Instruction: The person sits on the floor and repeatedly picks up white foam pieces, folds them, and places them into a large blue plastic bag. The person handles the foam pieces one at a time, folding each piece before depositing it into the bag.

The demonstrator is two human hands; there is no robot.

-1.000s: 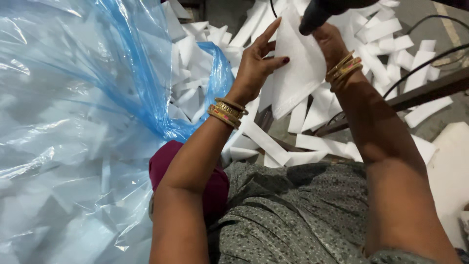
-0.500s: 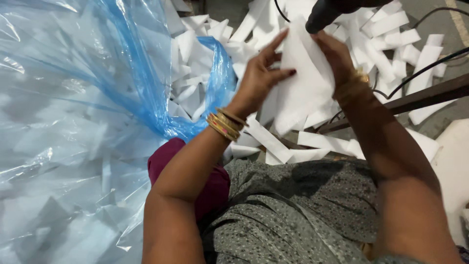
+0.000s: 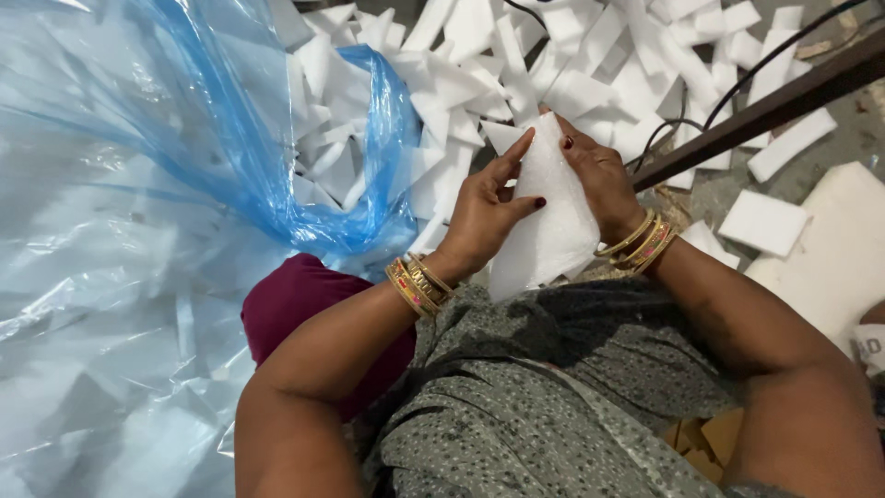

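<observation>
2 hands hold a white foam piece above a floor strewn with foam scraps.

head view: the left hand (image 3: 479, 217) and the right hand (image 3: 604, 180) grip one foam piece (image 3: 548, 221) between them, close in front of the body and over the lap. the left fingers (image 3: 512, 161) lie nearly straight along its left face, thumb pressed to the front; the right fingers curl round its right edge from behind, so the piece stands upright, steadied from both sides. gold bangles (image 3: 419, 284) ring both wrists. to the left, a big clear blue-tinted plastic bag (image 3: 184, 184) lies with its mouth open toward the hands, scraps showing inside. more white scraps (image 3: 590, 55) cover the floor beyond the hands. a dark bar (image 3: 774, 101) and black cables (image 3: 765, 55) cross at upper right. grey dotted cloth (image 3: 516, 406) covers the lap.
</observation>
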